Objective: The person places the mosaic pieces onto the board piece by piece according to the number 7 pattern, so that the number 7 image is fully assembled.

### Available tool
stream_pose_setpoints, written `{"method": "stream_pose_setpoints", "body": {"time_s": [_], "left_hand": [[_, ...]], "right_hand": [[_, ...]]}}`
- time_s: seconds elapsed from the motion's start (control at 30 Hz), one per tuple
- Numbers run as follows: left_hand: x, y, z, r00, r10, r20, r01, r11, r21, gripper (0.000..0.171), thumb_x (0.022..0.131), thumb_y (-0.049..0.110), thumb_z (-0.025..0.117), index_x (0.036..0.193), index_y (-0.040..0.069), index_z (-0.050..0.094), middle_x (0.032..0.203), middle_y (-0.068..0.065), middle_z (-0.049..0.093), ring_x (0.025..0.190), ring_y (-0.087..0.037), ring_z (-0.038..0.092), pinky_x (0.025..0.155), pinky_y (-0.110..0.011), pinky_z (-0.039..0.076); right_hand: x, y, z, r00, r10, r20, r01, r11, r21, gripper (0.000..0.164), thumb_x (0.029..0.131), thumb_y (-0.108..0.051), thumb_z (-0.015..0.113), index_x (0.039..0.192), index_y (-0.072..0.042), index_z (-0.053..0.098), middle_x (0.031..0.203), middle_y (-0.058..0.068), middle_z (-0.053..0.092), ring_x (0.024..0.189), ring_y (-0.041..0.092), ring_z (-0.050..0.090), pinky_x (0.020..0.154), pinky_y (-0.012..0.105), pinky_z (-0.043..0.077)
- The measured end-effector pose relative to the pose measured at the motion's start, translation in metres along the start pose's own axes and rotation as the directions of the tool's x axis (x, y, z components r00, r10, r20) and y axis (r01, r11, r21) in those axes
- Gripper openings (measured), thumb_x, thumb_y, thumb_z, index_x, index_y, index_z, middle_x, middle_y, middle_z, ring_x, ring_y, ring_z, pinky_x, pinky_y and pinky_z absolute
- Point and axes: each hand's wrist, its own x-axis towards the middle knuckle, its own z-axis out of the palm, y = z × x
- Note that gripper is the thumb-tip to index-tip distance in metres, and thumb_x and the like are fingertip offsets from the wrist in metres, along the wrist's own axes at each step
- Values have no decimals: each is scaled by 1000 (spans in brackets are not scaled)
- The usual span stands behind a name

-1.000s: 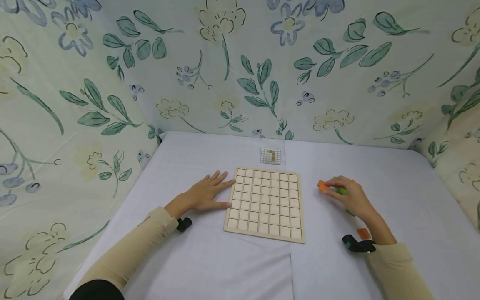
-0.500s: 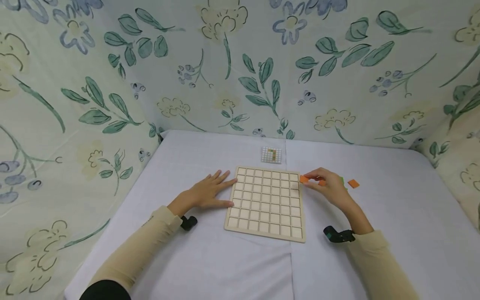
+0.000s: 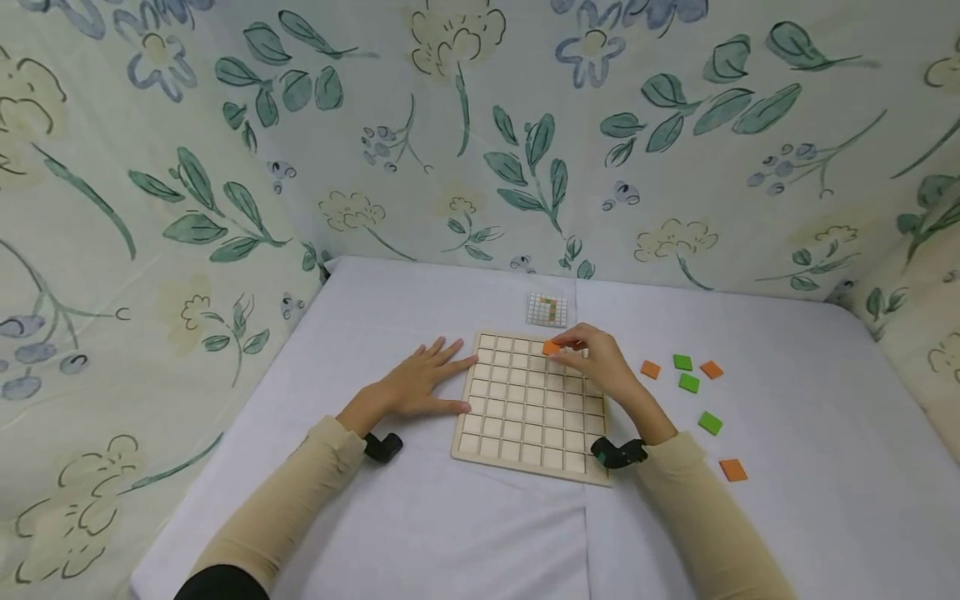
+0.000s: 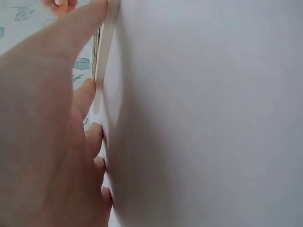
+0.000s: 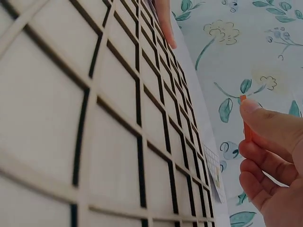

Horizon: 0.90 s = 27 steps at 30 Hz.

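A light wooden grid board [image 3: 525, 477] with square recesses lies flat on the table. My left hand [image 3: 420, 386] is spread beside it, thumb and index fingertip touching the left edge; the left wrist view shows these fingertips against the board's rim [image 4: 108, 52]. Over the top rows, my right hand [image 3: 596, 358] pinches an orange square tile [image 3: 551, 347] between thumb and fingers. In the right wrist view that tile [image 5: 246, 120] appears edge-on, held apart from the grid. Behind the board lies a small card [image 3: 547, 309] printed with a grid and some coloured squares.
Right of the board, loose green tiles [image 3: 689, 383] and orange tiles [image 3: 733, 470] lie scattered on the white cloth [image 3: 480, 542]. Floral fabric [image 3: 450, 167] hangs behind and at the sides. Each wrist wears a black camera [image 3: 618, 452].
My right hand has carried an orange tile leftward from the scattered tiles to above the board's top rows, uncovering the loose tiles. The left hand stays at the board's edge.
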Motion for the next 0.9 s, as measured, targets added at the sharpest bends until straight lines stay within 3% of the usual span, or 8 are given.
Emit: {"method": "stream_pose_setpoints", "body": {"time_s": [0.43,0.9], "left_hand": [[-2,-2,3,998,41,-48,-41,999,-3,88,89,75,48,160,32,21,167,-5,5,151,-35,-2,120,-54,1],[1,-8,11,997,37,-67,-36,999,17,90,87,80,44,160,35,19,167,-2,3,152,-31,-4,120,-53,-1]], "right_hand": [[21,-8,37,998,1,59,-1,1000,3,29,84,-11,80,108,5,73,101,15,67,96,32,64,85,43,55],[24,-5,48,996,39,85,-39,999,-8,26,85,-10,80,106,3,74,99,12,65,94,27,64,86,41,54]]}}
